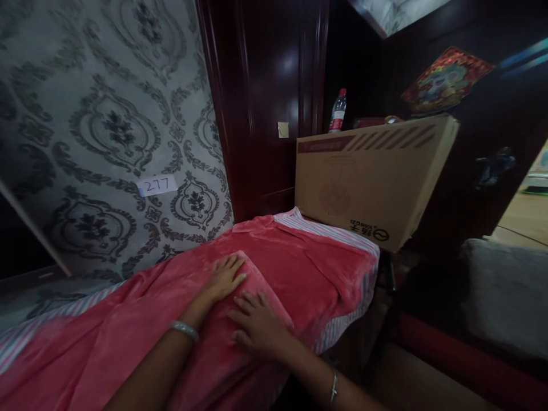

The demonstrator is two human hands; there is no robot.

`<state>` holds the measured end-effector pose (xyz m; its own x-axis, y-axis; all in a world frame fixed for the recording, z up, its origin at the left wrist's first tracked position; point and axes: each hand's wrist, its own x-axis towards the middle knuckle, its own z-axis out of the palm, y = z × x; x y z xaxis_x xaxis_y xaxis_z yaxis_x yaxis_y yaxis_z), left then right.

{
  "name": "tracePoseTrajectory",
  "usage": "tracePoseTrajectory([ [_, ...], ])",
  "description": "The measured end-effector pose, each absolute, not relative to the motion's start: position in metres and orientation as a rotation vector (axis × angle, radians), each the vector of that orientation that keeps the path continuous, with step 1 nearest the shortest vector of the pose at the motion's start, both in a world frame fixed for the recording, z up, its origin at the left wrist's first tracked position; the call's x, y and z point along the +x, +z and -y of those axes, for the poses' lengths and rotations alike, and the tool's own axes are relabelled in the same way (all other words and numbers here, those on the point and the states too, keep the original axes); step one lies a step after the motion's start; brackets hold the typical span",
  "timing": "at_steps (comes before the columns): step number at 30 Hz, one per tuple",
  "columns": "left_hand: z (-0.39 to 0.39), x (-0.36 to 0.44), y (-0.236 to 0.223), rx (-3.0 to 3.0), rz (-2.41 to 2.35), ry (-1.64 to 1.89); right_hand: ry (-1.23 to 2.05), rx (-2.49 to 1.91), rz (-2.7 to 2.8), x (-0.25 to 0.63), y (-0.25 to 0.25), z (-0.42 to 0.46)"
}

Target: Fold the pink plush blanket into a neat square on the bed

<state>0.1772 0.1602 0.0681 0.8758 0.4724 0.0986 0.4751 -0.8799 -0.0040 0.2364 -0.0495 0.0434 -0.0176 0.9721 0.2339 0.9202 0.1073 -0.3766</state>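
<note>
A red plush blanket (pixel 312 260) lies over a striped sheet (pixel 338 334) whose edges show around it. Part of the blanket is folded over, and the fold's edge runs slantwise across the middle. My left hand (pixel 225 278) rests flat on this folded layer near its upper corner, fingers spread. Just below and to the right, my right hand (pixel 259 325) lies palm down on the same layer, its fingers apart. Neither hand grips the cloth.
Behind the blanket's far end stands a large cardboard box (pixel 363 177), with a plastic bottle (pixel 338 112) on top. Patterned wallpaper (pixel 115 125) borders the left side. At the right is a seat with a grey cover (pixel 509 291).
</note>
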Motion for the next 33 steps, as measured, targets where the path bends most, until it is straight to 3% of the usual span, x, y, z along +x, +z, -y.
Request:
tracePoseTrajectory([
  [16, -0.151, 0.211, 0.035, -3.088, 0.686, -0.159, -0.043, -2.002, 1.808, 0.252, -0.009, 0.06],
  [23, -0.152, 0.209, 0.022, -3.083, 0.627, -0.363, -0.058, -1.973, 1.817, 0.254, -0.017, 0.061],
  [33, -0.145, 0.208, 0.028, -3.081, 0.663, -0.284, -0.101, -2.003, 1.817, 0.253, -0.013, 0.061],
])
